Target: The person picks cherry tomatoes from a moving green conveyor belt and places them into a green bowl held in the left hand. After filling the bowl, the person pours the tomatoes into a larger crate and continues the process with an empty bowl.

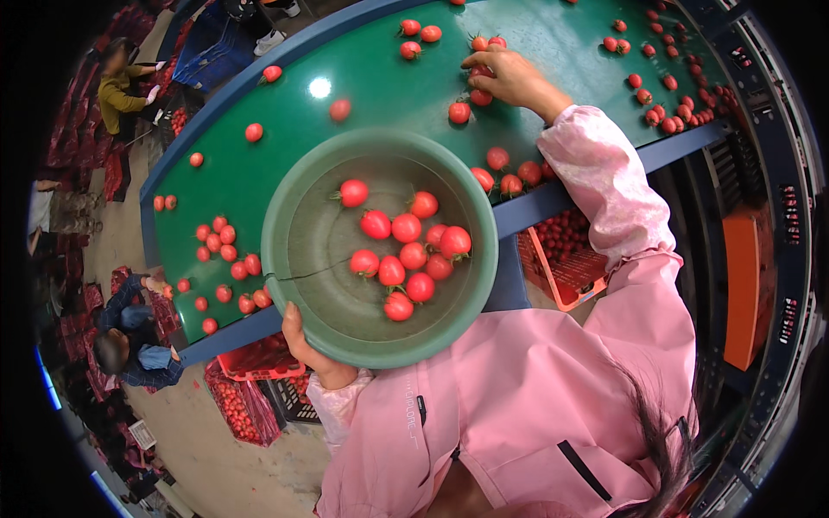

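Note:
My left hand (318, 353) grips the near rim of a round green plastic basin (317, 213), thumb on the outside wall and the other fingers hidden beneath it. A dark crack runs in from the basin's left rim. Several small red tomatoes (406, 228) lie inside, mostly toward its right half, some with green calyxes. Beyond the basin my right hand (508, 76) reaches over the green conveyor belt (388, 90). Its fingers are curled around a tomato (480, 71) on the belt, with other tomatoes (460, 112) close beside them.
Loose tomatoes (228, 252) are scattered along the belt, edged by a blue metal rail (239, 333). Below it stand an orange-red crate (563, 285) of tomatoes and a bagged crate (236, 411). At left, one person (120, 97) sits by a blue crate (214, 48); another (136, 330) is nearer the belt.

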The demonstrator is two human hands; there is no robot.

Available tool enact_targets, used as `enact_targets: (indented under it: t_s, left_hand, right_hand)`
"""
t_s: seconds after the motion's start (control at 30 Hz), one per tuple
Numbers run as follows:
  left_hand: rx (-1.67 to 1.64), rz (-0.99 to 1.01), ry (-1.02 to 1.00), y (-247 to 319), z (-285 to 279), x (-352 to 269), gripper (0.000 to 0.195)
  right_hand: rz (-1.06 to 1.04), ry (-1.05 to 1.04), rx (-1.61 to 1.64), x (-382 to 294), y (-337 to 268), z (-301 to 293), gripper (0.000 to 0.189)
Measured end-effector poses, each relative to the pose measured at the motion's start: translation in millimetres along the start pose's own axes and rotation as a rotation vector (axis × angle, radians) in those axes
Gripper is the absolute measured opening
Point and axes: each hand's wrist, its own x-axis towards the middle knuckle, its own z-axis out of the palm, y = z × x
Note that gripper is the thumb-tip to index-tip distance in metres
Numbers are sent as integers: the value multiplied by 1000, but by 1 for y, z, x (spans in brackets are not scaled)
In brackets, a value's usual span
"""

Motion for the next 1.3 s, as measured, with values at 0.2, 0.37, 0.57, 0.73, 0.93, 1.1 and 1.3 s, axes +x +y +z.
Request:
enact_targets:
  t_s: [0.2,0.37,0.57,0.73,0.93,1.1,1.3]
  left_hand:
    - [32,16,46,-15,12,-3,56]
    - [-1,-12,-35,-17,13,-3,51]
    - [63,-21,81,-25,18,0,53]
    - [182,72,251,-24,50,-19,60]
    - [118,36,270,-27,76,-20,64]
    - [62,6,230,-27,68,-21,66]
    - [52,-10,243,-24,75,-25,60]
  right_hand:
    - [214,-316,1238,6,-12,-20,40]
    - [153,-371,1606,-2,-5,-38,42]
    - [276,-268,1571,-25,2,-42,33]
    - [56,-150,931,-45,-1,-54,26]
    - [-218,-22,377,-100,-5,-45,31]
    - [-281,62,383,-138,0,-73,34]
    - [122,446,-84,-168,90,-128,44]
